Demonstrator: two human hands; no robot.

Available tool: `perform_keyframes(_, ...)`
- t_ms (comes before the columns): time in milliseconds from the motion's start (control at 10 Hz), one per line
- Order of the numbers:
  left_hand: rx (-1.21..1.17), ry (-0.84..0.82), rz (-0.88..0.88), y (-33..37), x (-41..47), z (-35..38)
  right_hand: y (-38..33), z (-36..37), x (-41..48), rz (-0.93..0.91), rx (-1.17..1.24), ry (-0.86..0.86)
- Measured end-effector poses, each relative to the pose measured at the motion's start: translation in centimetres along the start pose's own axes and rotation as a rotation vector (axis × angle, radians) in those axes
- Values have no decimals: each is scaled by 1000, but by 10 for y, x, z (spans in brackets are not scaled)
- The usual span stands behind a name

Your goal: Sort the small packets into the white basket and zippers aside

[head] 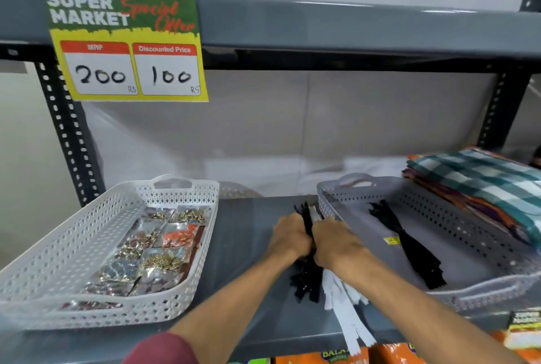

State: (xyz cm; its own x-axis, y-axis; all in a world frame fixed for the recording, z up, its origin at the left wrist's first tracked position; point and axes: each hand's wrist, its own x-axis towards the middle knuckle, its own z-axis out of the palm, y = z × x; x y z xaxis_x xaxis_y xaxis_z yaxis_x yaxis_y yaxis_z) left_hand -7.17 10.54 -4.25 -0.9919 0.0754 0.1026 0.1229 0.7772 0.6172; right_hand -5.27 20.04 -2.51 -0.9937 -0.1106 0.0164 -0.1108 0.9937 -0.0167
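Observation:
A white lattice basket [73,234] sits on the left of the grey shelf and holds several small clear packets [152,249] of buttons and trims. In the middle of the shelf lies a bundle of black zippers [307,278] with white zippers [345,302] beside it. My left hand [289,236] and my right hand [333,242] press together around the middle of that bundle, both closed on it. A grey perforated basket [456,211] stands on the right, with more black zippers [409,246] lying in it.
Folded checked cloths [480,182] are stacked at the far right, against the grey basket. A yellow and green price sign [126,47] hangs from the upper shelf beam. Orange packages [392,355] show below the shelf's front edge. Slotted uprights frame both sides.

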Motion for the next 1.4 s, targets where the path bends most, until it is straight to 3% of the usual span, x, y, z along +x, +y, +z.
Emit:
perform_keyframes(100, -90, -13, -36, -2, 1, -3, 0, -4, -5, -30, 93, 49)
perform_keyframes(300, -372, 123, -34, 5, 11, -35, 25, -47, -20, -61, 311, 204)
perform_keyframes(400, -454, 160, -14, 33, 20, -58, 66, -79, -15, -26, 285, 352)
perform_keyframes(500, -432, 134, 9, 56, 27, -59, 94, -88, -7, 3, 287, 388)
perform_keyframes(700, -300, 40, -1, 95, 44, -15, 140, -75, 9, -2, 212, 360)
perform_keyframes(900, 1, 12, 48, 118, 58, 30, 151, -42, 30, -10, 224, 122)
perform_keyframes(1000, 354, 19, 97, 121, 55, 44, 152, -30, 37, 49, 300, -46)
perform_keyframes(1200, 579, -23, 136, 113, 49, 58, 151, -19, 38, 73, 367, -165)
perform_keyframes(1300, 552, -1, 176, 116, 44, 54, 149, -21, 33, 69, 320, -155)
perform_keyframes(1400, 407, 169, 195, 114, 38, 29, 143, -33, 26, -13, 119, 108)
